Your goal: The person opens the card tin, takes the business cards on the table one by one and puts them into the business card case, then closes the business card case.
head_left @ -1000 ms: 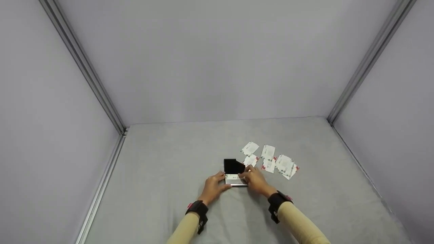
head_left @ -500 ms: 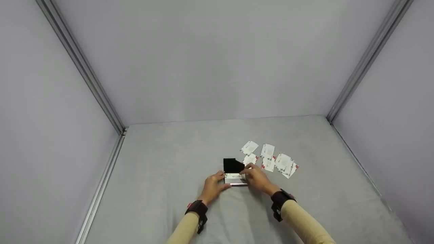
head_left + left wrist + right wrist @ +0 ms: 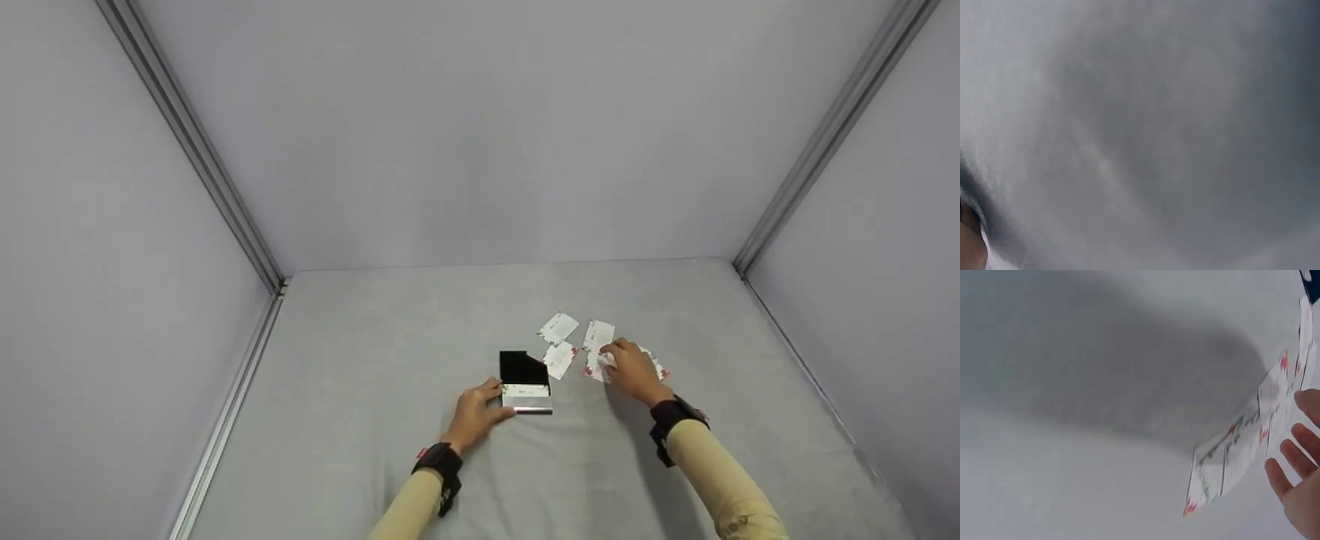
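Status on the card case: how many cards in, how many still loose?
Done: the open card case already shows at least one white card inside; an exact count can't be read. In hand: the left hand steadies the case at its left side, while the right hand reaches over the loose cards, fingers straight, nothing gripped yet. Left: about five or six cards lie scattered on the grey surface, and the lid stands open.

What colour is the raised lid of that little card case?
Black. The lid stands open above a silvery base; the head view shows it best.
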